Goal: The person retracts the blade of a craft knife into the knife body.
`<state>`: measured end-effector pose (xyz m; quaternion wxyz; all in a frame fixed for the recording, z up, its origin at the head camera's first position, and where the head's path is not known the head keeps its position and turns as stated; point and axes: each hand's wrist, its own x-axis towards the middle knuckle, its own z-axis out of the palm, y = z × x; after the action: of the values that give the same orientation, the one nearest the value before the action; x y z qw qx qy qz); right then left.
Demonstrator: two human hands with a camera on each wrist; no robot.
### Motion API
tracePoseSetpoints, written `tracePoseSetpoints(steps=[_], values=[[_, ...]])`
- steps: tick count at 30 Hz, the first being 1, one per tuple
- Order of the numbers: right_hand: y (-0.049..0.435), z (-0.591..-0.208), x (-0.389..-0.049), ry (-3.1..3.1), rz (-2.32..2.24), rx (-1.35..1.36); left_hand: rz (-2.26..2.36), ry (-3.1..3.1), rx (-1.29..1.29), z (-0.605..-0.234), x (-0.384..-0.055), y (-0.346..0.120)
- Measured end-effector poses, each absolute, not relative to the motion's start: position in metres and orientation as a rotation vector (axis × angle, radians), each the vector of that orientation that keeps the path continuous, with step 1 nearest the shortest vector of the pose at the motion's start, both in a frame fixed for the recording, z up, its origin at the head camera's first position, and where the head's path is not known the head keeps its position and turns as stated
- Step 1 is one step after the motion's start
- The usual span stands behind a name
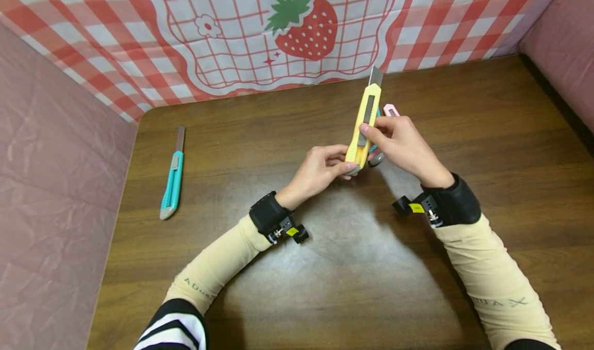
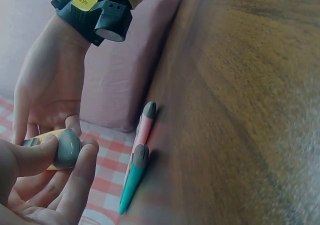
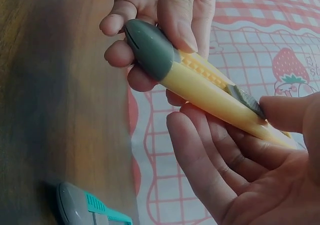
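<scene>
A yellow utility knife (image 1: pixel 364 118) with a grey slider and grey end cap is held up off the table, its metal blade (image 1: pixel 376 76) out and pointing away. My left hand (image 1: pixel 320 169) pinches the knife near its grey end cap (image 3: pixel 150 50), thumb on one side and fingers beneath. Higher up the handle, my right hand (image 1: pixel 403 146) grips it, thumb against the grey slider (image 3: pixel 246 101). Behind the right hand lie a teal utility knife (image 2: pixel 132 182) and a pink one (image 2: pixel 145 127), side by side and partly hidden in the head view.
Far to the left on the brown wooden table (image 1: pixel 223 133) lies another teal utility knife (image 1: pixel 172 180), blade extended and pointing away. A red-and-white checked cloth (image 1: pixel 223 35) with a strawberry print hangs along the back edge. Pink fabric (image 1: pixel 561 46) borders the right side.
</scene>
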<state>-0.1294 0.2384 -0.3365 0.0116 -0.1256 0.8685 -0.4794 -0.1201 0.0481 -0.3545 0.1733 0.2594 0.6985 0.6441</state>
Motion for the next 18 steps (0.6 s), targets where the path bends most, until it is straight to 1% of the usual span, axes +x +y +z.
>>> tracePoseSetpoints(steps=[18], values=[[0.2327, -0.3377, -0.1282, 2.763, -1.486, -0.353, 1.830, 1.978, 0.719, -0.3541, -0.1183, 0.0485]])
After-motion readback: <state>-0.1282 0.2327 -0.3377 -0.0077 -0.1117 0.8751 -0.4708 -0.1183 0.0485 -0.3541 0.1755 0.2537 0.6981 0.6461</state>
